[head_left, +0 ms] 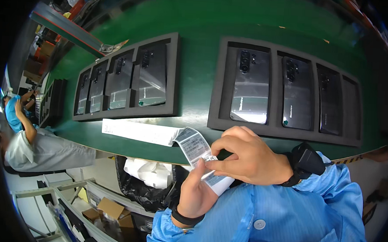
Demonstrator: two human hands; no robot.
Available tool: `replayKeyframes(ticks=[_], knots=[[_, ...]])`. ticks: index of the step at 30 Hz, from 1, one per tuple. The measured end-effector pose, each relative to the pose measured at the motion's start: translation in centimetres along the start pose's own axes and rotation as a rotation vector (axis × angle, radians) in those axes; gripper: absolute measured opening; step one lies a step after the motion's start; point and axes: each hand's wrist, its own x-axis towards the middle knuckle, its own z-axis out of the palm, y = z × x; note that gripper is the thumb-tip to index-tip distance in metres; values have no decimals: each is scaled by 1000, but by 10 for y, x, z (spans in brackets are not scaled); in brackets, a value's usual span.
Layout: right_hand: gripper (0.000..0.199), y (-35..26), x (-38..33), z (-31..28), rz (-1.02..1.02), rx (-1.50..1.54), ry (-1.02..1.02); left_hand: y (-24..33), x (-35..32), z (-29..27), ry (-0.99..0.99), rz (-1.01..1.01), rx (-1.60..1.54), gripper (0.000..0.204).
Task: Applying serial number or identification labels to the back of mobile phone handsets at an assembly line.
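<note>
A long strip of printed sticker labels (193,143) runs from the green table over its near edge. My left hand (195,194) grips the strip's hanging part, thumb on top. Thumb and forefinger of my right hand (251,158) pinch together at a label on the same strip; the fingertips hide whether one is peeling off. Beyond my right hand lies a dark foam tray (242,126) with three black smartphones (251,91), backs up; its rightmost compartment shows no phone. Another foam tray (172,76), farther left, holds several similar phones (153,81).
Below the table edge stands a bin with a black bag (139,192) and crumpled white paper (154,173). A metal rack (74,187) with cardboard boxes (110,208) is at lower left. More dark trays (52,102) and a person in white (43,152) are farther left.
</note>
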Motion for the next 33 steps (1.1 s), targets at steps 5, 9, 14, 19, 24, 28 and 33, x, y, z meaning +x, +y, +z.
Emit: replayKeyframes(ticks=[5, 9, 14, 19, 24, 28, 33], knots=[[26, 4, -10, 6, -157, -214, -19, -4, 8, -7, 71, 29, -4, 47], [19, 5, -12, 11, -264, -304, 100, -6, 11, -2, 154, 53, 1, 48], [22, 7, -16, 12, -292, -323, 163, -6, 16, -2, 163, 13, -69, 48], [24, 0, -3, -30, -91, 90, 266, 26, 28, -5, 132, 271, 100, 48], [28, 28, -16, -80, 178, 37, 256, 71, 27, 29, 48, 510, 689, 55], [22, 45, -33, -85, 560, 231, 220, 78, 55, 44, 8, 376, 1656, 30], [9, 45, -43, -84, 706, 461, 35, 59, 95, 39, -305, 505, 2007, 16]])
